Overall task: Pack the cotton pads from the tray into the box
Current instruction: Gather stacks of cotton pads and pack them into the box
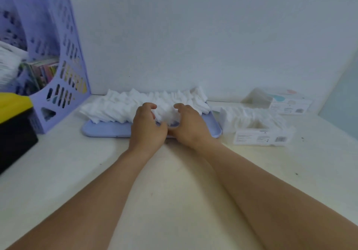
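Observation:
A long heap of white square cotton pads [124, 104] lies across a lilac tray [104, 129] at the back of the desk. My left hand [148, 127] and my right hand [188, 125] meet at the tray's front middle, fingers curled around a small bunch of pads [167, 116] between them. To the right stands a white open box [261, 136] with a row of pads [249, 115] sticking up out of it.
A lilac perforated file holder [58, 55] with books stands at the left, and a black and yellow case [15, 121] sits in front of it. A second white carton [279, 102] rests against the wall at the far right. The wall runs close behind the tray.

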Demonstrator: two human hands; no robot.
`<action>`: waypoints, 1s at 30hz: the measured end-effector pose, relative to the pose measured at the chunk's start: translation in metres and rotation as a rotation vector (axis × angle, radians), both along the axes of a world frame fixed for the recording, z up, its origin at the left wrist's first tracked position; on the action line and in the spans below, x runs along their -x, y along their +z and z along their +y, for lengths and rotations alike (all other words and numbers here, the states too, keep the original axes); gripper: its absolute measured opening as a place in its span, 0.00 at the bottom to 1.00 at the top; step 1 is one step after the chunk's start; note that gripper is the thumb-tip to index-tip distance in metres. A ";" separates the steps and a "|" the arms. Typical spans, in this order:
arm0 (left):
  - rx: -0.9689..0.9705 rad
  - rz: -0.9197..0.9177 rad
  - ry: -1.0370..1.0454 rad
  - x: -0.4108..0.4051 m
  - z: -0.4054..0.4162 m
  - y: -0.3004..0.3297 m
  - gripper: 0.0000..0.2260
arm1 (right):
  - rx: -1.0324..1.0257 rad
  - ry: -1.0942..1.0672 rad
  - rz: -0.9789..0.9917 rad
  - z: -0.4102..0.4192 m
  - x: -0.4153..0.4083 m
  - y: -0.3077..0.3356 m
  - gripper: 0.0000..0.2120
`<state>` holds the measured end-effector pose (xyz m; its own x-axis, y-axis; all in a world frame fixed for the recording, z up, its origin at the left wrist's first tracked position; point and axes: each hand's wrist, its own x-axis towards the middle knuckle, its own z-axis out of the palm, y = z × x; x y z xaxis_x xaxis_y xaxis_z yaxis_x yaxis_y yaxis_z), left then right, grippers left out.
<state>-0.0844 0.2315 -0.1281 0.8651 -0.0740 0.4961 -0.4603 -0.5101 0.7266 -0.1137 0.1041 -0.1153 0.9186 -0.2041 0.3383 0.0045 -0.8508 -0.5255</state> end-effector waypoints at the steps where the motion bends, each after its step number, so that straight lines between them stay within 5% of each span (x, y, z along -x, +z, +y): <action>1: -0.029 0.012 0.004 -0.002 0.000 -0.001 0.22 | 0.006 -0.022 0.007 0.000 -0.004 -0.002 0.30; 11: -0.145 0.093 0.070 -0.006 -0.001 0.001 0.14 | 0.143 -0.138 -0.040 0.003 -0.031 -0.005 0.15; 18: -0.179 0.119 0.058 -0.002 -0.003 0.003 0.14 | 0.231 -0.147 -0.043 -0.003 -0.032 -0.006 0.16; 30: -0.120 0.102 0.057 0.000 -0.004 0.006 0.18 | -0.241 -0.140 -0.239 -0.019 -0.020 -0.001 0.20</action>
